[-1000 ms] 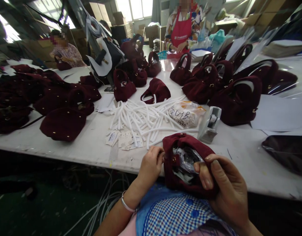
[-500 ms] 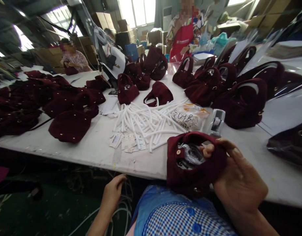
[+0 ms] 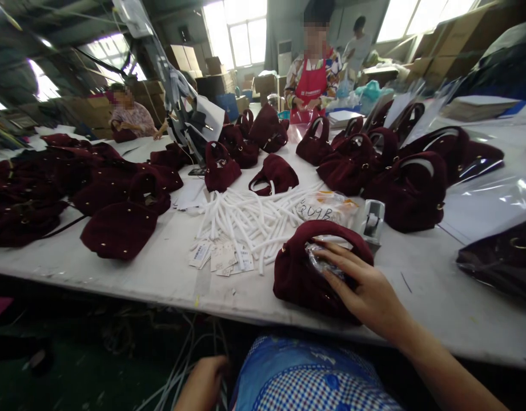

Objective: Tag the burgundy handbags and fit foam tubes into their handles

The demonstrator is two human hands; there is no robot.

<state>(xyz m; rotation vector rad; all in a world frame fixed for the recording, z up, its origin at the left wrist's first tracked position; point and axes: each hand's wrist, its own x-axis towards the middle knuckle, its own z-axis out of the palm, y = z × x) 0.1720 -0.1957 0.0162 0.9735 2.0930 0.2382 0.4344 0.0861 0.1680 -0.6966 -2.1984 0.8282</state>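
A burgundy velvet handbag lies on the white table near its front edge, mouth facing me. Crinkled clear plastic shows in the opening. My right hand rests on the bag with fingers stretched flat, fingertips on the plastic at the mouth. Low at the bottom of the view, under the table edge and beside my blue checked apron, is my left hand; its fingers are hidden and it touches nothing I can see.
Behind the bag lie white foam tubes, paper tags, a written-on plastic pouch and a tape dispenser. More burgundy bags are piled left and right. Two people work at the far side.
The bag went from being held up at my lap to lying on the table. My right hand now lies flat on it. My left hand let go and dropped below the table edge.
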